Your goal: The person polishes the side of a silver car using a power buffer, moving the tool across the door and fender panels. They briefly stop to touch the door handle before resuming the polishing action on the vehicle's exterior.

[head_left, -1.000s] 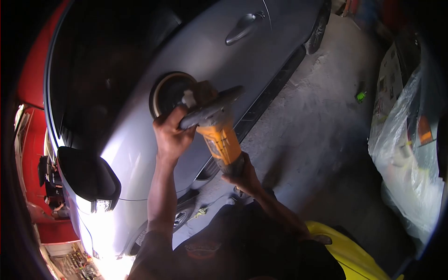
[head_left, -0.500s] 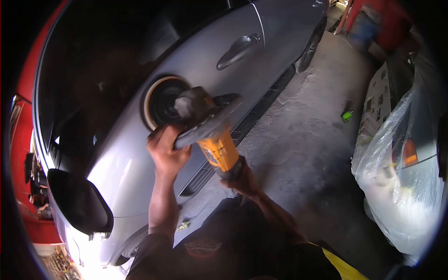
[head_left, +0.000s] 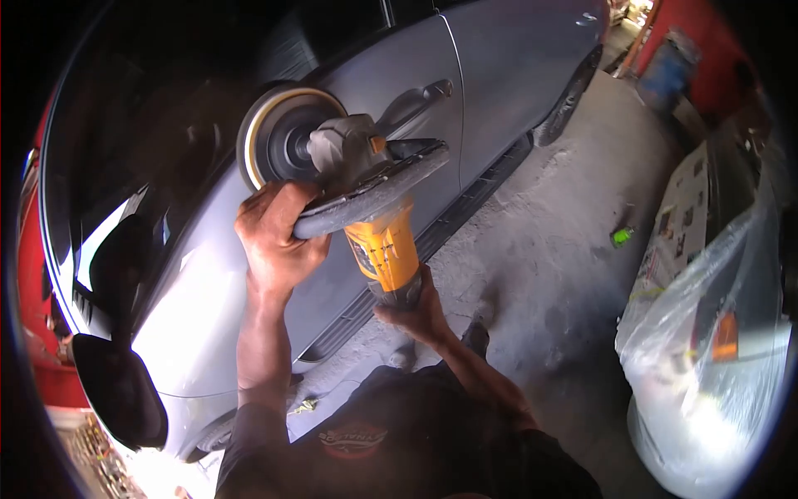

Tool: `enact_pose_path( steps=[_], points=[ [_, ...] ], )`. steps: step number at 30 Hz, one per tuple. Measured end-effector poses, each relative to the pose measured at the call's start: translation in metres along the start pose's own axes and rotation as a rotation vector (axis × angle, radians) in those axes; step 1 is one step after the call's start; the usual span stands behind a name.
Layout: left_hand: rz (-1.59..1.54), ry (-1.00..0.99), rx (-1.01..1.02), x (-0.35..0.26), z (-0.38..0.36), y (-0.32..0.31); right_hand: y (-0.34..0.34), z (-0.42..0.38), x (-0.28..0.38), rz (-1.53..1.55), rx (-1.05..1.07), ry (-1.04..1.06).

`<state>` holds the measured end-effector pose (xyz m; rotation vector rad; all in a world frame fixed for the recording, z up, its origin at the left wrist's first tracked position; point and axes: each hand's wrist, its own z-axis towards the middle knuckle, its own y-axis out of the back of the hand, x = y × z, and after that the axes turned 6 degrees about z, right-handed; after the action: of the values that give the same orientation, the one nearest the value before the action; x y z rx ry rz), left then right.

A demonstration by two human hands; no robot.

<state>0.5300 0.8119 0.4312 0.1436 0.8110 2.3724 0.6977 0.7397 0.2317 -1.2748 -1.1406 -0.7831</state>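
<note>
Both of my hands hold a yellow and black rotary polisher (head_left: 384, 249) up against the side of a grey car (head_left: 432, 91). My left hand (head_left: 278, 229) is closed round the left end of its dark loop handle (head_left: 374, 195). Lower down, my right hand (head_left: 416, 312) wraps the black rear end of the body, its fingers partly hidden. The round polishing pad (head_left: 278, 125), with a pale rim, overlaps the upper door and the window edge, left of the black door handle (head_left: 416, 104).
A black side mirror (head_left: 118, 391) juts out at lower left, and a running board (head_left: 474, 200) lines the car's bottom. Right of me stands something wrapped in clear plastic sheeting (head_left: 698, 399). A small bright green object (head_left: 622, 237) lies on the dusty floor (head_left: 549, 249).
The polisher and both hands have moved up and slightly left, bringing the pad from the door panel up to the window edge. The view has shifted a little. Both hands keep their hold.
</note>
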Motion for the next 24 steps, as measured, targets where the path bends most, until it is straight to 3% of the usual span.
enact_pose_path(
  steps=[5, 6, 8, 12, 13, 16, 19, 22, 23, 24],
  points=[
    [0.048, 0.01, 0.111, -0.027, 0.073, -0.078, 0.045, 0.042, 0.004, 0.166, -0.012, -0.001],
    [0.058, 0.024, 0.135, -0.021, 0.071, -0.068, 0.025, 0.034, -0.004, 0.118, -0.014, 0.052],
    [0.075, -0.018, 0.204, -0.033, 0.107, -0.108, 0.05, 0.055, 0.009, 0.034, -0.014, 0.189],
    [0.145, -0.089, 0.315, -0.046, 0.146, -0.15, 0.064, 0.072, -0.002, 0.334, 0.033, 0.079],
    [0.154, -0.096, 0.323, -0.048, 0.147, -0.15, 0.066, 0.07, 0.025, 0.187, 0.01, 0.211],
    [0.111, -0.106, 0.291, -0.051, 0.165, -0.181, 0.084, 0.084, 0.032, 0.102, -0.019, 0.3],
    [0.114, -0.099, 0.304, -0.053, 0.182, -0.202, 0.097, 0.094, 0.035, 0.132, 0.001, 0.159],
    [0.063, -0.121, 0.302, -0.043, 0.188, -0.216, 0.099, 0.104, 0.039, 0.419, -0.044, 0.132],
    [0.1, -0.145, 0.362, -0.039, 0.189, -0.216, 0.1, 0.108, 0.03, 0.249, -0.042, 0.222],
    [0.105, -0.144, 0.375, -0.038, 0.188, -0.212, 0.099, 0.106, 0.028, 0.303, -0.02, 0.182]
  ],
)
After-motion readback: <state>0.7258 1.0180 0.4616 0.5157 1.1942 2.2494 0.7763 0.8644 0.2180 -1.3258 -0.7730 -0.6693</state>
